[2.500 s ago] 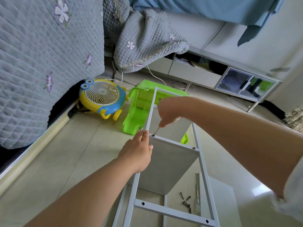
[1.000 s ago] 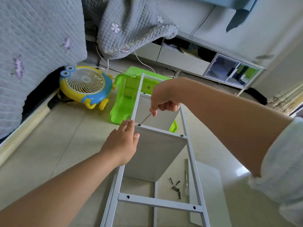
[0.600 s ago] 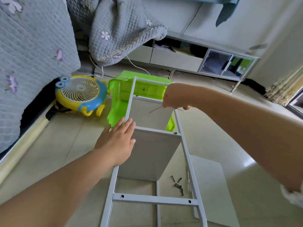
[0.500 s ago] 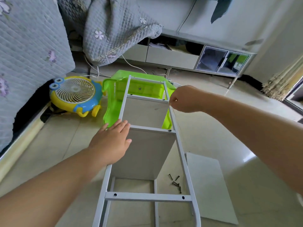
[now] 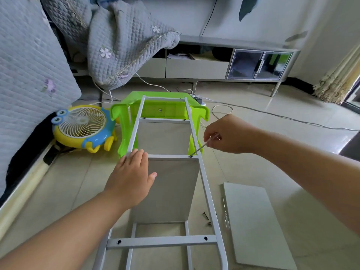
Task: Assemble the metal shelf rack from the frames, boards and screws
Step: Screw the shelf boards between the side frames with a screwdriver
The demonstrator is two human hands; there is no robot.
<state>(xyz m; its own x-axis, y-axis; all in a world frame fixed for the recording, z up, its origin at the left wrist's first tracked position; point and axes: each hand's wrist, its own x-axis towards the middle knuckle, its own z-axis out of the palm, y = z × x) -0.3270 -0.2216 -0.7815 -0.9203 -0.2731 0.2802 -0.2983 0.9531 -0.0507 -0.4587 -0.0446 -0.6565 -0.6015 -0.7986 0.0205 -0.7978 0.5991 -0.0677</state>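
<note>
Now R hand (image 5: pixel 229 134) pinches thin screwdriver (image 5: pixel 198 149)

A home, a bedroom or living room by the look of it. A quilted grey bedspread (image 5: pixel 29 78) with stitched flowers hangs at the left over a tiled floor (image 5: pixel 263 133), and a low TV cabinet (image 5: pixel 224 63) with glass doors lines the far wall. A cartoon-faced fan (image 5: pixel 83 127), a green plastic stool (image 5: pixel 161 108) and loose cables (image 5: pixel 253 112) lie about.
</note>
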